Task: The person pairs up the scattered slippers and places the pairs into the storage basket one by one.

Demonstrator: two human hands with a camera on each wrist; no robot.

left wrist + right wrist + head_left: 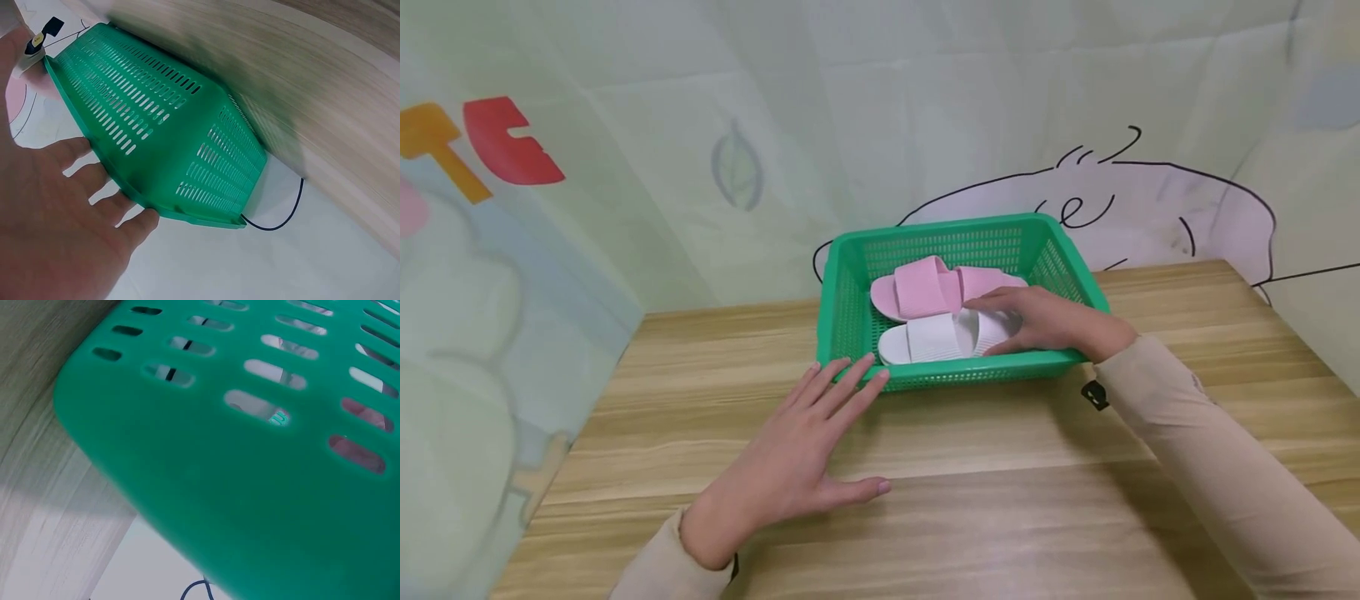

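A green plastic basket (842,287) stands on the wooden table, holding a pink pair and a white pair of slide slippers. Both pink slippers (919,287) lie along the far side, and the left white slipper (932,337) lies nearer me. My right hand (1041,321) reaches over the basket's right side and grips the right white slipper (992,329), thumb on the near side and fingers on the far side. The right wrist view shows only the basket wall (187,456), with the grip hidden. My left hand (797,458) has its fingers spread, fingertips touching the basket's near-left rim.
The wooden table (700,400) extends around the basket. Behind it hangs a pale printed cloth (850,125) with cartoon drawings. Part of a black strap (1095,394) shows beneath the right wrist.
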